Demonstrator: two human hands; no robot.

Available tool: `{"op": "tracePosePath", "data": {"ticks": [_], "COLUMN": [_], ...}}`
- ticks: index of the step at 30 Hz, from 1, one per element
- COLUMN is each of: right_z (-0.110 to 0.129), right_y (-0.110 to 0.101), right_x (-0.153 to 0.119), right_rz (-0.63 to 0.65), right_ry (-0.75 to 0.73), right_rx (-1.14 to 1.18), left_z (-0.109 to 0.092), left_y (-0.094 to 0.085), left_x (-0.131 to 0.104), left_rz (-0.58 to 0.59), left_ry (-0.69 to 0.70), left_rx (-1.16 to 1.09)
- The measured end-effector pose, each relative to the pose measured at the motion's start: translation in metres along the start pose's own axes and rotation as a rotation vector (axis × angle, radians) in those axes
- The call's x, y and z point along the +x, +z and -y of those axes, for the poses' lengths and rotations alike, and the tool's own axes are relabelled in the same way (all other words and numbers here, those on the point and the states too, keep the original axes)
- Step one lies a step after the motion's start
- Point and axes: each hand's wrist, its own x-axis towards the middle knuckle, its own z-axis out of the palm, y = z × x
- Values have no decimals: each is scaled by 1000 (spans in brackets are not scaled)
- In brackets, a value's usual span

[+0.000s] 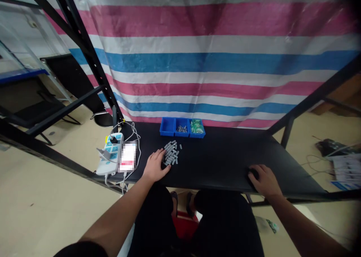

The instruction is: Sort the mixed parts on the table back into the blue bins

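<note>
My left hand (155, 166) lies on the black tabletop with its fingers stretched out, the fingertips at the left side of a loose pile of small grey cylinders (170, 154). One cylinder (181, 146) lies a little apart to the right of the pile. Over on the right of the table, my right hand (265, 180) curls around a small black object (253, 173), dark against the tabletop, whose exact kind I cannot make out. The fingers of this hand partly cover it.
Three joined blue bins stand at the back: an empty one (168, 126), one with small metal parts (182, 129), one with green-and-white packets (196, 126). A power strip (110, 155) and a phone (127, 156) with white cables lie left. Black frame posts (287, 133) flank the table.
</note>
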Motion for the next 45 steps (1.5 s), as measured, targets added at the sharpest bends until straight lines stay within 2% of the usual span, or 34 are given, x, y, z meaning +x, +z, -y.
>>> {"op": "tracePosePath", "data": {"ticks": [9,11,13,15,16,18,21,23,25,28,31,35,40,45], "right_z": [-11,-7,7,36,56,104,181,224,255,280,286,280,258,227], "right_y": [4,6,11,19,24,35,53,64,74,87,96,101,96,87], "right_x": [1,4,10,20,27,45,81,108,134,166,182,186,184,182], "right_rz": [33,19,-24,-17,-1,34,99,139,150,181,205,203,219,200], "right_ry": [5,80,232,387,406,321,99,-14,-61,-69,-14,81,132,138], "right_rx": [-5,-12,-36,-26,25,166,384,442,428,350,279,251,283,350], "left_z": [-2,0,1,1,1,0,0,0,0,-1,-4,-5,-8,-18], "left_y": [-2,-1,2,4,5,8,11,13,15,17,19,22,29,36], "left_x": [-2,-3,-5,-5,-4,0,13,24,35,50,64,81,98,116], "left_rz": [7,5,9,9,5,-5,-3,23,53,91,133,172,204,270], "left_ry": [4,9,17,17,12,2,15,41,61,100,160,229,307,382], "left_rx": [-21,-15,-3,9,14,25,40,40,39,47,40,22,-10,-35]}}
